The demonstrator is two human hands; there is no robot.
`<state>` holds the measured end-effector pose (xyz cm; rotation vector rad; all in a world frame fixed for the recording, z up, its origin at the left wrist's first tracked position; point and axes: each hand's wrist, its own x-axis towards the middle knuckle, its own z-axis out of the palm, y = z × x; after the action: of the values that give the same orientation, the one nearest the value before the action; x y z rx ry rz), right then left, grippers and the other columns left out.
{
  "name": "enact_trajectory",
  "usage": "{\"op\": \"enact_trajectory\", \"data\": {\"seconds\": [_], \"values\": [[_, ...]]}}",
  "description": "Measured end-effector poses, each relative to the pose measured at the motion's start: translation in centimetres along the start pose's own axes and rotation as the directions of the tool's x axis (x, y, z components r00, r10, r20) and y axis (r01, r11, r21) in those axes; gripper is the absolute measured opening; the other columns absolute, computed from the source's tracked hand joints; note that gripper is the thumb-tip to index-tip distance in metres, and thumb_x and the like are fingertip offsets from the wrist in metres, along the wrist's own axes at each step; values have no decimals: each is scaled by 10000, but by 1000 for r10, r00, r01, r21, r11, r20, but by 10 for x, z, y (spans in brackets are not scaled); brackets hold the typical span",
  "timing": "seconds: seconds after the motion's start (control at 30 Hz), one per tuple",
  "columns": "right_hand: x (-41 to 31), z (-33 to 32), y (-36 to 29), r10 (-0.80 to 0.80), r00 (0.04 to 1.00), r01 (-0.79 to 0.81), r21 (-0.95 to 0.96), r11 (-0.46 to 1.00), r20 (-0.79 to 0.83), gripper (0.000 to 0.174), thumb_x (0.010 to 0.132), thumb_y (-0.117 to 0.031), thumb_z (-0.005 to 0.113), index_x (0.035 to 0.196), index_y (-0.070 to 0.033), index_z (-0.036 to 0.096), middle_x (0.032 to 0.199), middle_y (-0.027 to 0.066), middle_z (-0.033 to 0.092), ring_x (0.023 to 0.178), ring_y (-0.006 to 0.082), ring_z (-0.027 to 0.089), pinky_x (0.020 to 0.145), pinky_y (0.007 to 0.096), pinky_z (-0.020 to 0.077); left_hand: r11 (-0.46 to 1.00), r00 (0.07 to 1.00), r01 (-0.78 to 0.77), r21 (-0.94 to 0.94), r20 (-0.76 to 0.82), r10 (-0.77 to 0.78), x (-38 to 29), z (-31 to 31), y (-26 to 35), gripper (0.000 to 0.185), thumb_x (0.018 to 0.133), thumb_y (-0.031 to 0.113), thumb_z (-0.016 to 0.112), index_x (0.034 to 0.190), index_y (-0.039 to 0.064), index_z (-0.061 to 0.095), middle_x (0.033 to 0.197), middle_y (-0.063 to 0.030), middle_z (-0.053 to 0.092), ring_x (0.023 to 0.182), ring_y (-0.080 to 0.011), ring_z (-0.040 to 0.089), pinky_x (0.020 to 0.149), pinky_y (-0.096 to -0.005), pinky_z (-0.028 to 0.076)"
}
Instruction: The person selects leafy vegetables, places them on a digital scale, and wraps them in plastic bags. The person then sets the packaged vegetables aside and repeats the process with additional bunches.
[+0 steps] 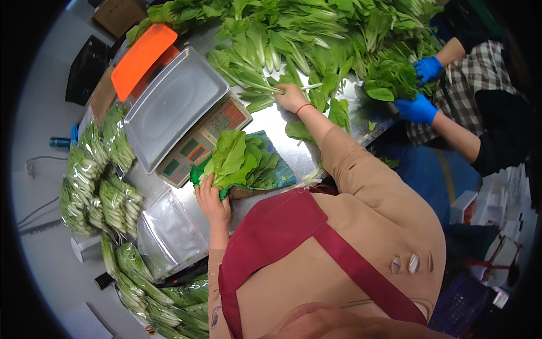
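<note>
My right hand [289, 97] reaches out over the metal table and grips the stem ends of some leafy greens [254, 84] at the edge of the large pile. Close to my body, my left hand [213, 199] rests against the near-left side of a bunch of loose leaves [243, 159], its fingers around the stem end. These leaves lie on a blue and green patterned cloth or sheet [283, 169]. Just beyond the left hand is a digital scale [192, 148] with a bare metal pan [178, 106].
A heap of greens [296, 25] covers the far side. An orange scale pan [144, 59] stands behind the first scale. Bagged greens [84, 178] and clear plastic bags [171, 229] lie at left. At right, a co-worker's blue-gloved hands [417, 110] hold greens.
</note>
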<state>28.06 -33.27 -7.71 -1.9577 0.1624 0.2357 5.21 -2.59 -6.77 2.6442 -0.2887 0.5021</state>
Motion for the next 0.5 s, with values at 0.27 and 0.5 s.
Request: {"op": "enact_trajectory", "data": {"seconds": [0.27, 0.5], "values": [[5, 11, 15, -435, 900, 320, -734, 599, 37, 243, 751, -260, 677, 872, -52, 645, 927, 156, 625, 962, 343, 590, 839, 441, 481, 1000, 1000, 5, -18, -15, -5, 2, 0, 0, 147, 750, 91, 602, 828, 59, 480, 1289, -154, 546, 1218, -343, 478, 1063, -527, 259], [9, -9, 9, 87, 975, -194, 601, 775, 202, 214, 934, -265, 589, 976, -55, 588, 858, 46, 572, 829, 181, 565, 711, 326, 491, 1000, 1000, 21, -17, -15, -21, 2, 2, 0, 164, 722, 69, 618, 816, 61, 484, 1292, -148, 548, 1222, -340, 477, 1066, -527, 257]]}}
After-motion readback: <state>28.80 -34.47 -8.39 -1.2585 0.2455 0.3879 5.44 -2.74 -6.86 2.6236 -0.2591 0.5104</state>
